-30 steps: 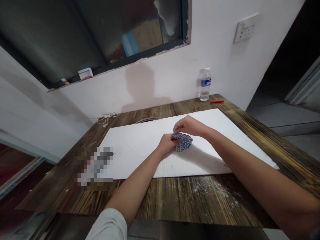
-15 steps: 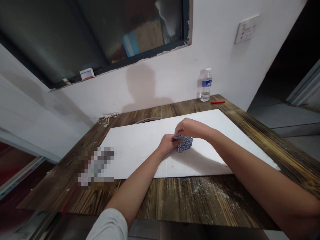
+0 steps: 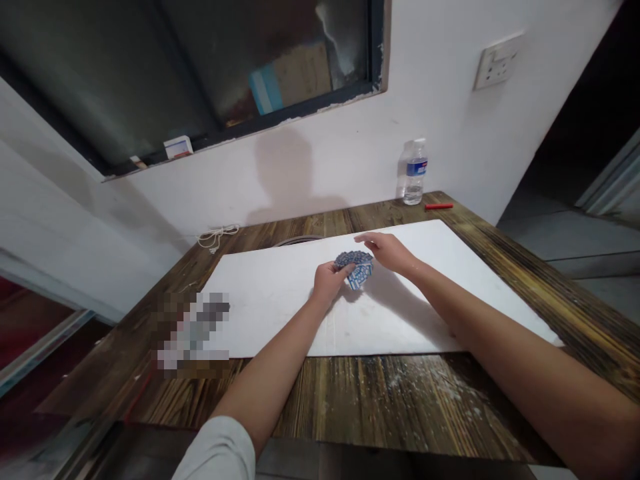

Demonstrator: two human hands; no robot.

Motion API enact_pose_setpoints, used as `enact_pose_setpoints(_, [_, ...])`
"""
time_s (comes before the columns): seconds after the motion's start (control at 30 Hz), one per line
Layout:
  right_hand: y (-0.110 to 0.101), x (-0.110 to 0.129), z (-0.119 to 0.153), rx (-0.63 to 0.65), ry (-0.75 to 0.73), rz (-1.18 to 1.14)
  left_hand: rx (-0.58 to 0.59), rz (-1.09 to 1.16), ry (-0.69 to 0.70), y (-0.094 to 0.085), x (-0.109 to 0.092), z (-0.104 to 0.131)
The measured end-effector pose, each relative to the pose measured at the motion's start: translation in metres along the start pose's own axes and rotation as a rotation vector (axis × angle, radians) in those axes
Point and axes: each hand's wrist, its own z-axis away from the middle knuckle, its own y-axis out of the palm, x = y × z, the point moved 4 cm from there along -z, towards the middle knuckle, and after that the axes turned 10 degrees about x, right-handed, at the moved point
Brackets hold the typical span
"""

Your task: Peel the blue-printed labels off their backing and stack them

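Note:
A blue-and-white patterned piece (image 3: 361, 272), fan-like in outline with a darker upper layer, is held above the white board (image 3: 270, 300). My left hand (image 3: 330, 279) grips its left side, the thumb lying across the front. Just above and to the right, my right hand (image 3: 384, 248) is apart from the piece, its fingers stretched out to the left and nothing seen in them. Part of the piece is hidden behind my left thumb.
On the wooden table (image 3: 370, 400), a water bottle (image 3: 415, 175) and a red pen-like stick (image 3: 439, 207) stand and lie at the back right. A white cord (image 3: 218, 235) lies back left. A blurred patch covers something at the board's left end.
My right hand has come off the patterned piece, moving up and right with its fingers opened. My left hand has moved slightly up and left, tilting the piece so more of it shows.

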Motion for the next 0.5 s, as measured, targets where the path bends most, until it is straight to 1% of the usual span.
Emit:
enact_pose_setpoints(0.07, [0.014, -0.014, 0.0, 0.02, 0.064, 0.048, -0.153, 0.026, -0.006, -0.01, 0.002, -0.003])
enact_pose_setpoints(0.1, [0.021, -0.018, 0.002, 0.037, 0.063, 0.075, -0.233, 0.048, 0.006, -0.015, 0.003, -0.004])
enact_pose_setpoints(0.2, [0.04, -0.013, 0.008, 0.063, -0.065, 0.14, -0.436, 0.116, 0.013, -0.029, 0.006, -0.004])
enact_pose_setpoints(0.27, [0.052, -0.005, 0.012, 0.119, -0.129, 0.189, -0.525, 0.161, 0.0, -0.035, 0.008, -0.003])
enact_pose_setpoints(0.33, [0.062, 0.003, 0.017, 0.203, -0.159, 0.236, -0.561, 0.186, -0.004, -0.038, 0.009, -0.003])
enact_pose_setpoints(0.4, [0.068, 0.01, 0.02, 0.293, -0.193, 0.268, -0.563, 0.176, -0.003, -0.038, 0.009, -0.003])
enact_pose_setpoints(0.5, [0.069, 0.019, 0.022, 0.362, -0.26, 0.285, -0.566, 0.147, -0.02, -0.038, 0.008, -0.002])
